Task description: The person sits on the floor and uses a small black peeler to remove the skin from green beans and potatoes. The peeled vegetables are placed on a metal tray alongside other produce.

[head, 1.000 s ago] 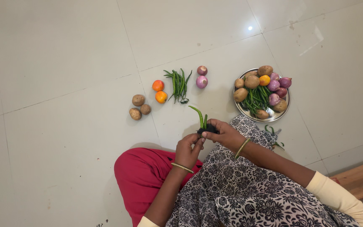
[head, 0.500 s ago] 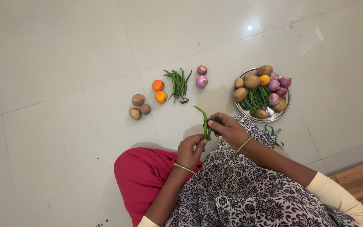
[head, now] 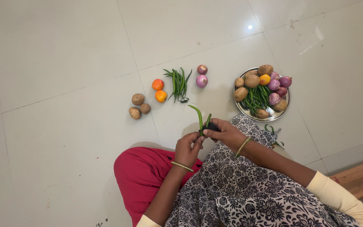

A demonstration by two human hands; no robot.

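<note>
Both hands, left hand (head: 188, 148) and right hand (head: 223, 133), pinch green chillies (head: 200, 118); bare floor (head: 64, 126) lies leftward.

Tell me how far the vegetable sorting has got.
Done: three potatoes, two tomatoes, a bunch of green chillies and two onions lie grouped on the floor. In hand: the left hand and right hand hold green chillies and something small and dark. Left: the steel plate remains heaped with mixed vegetables.
</note>
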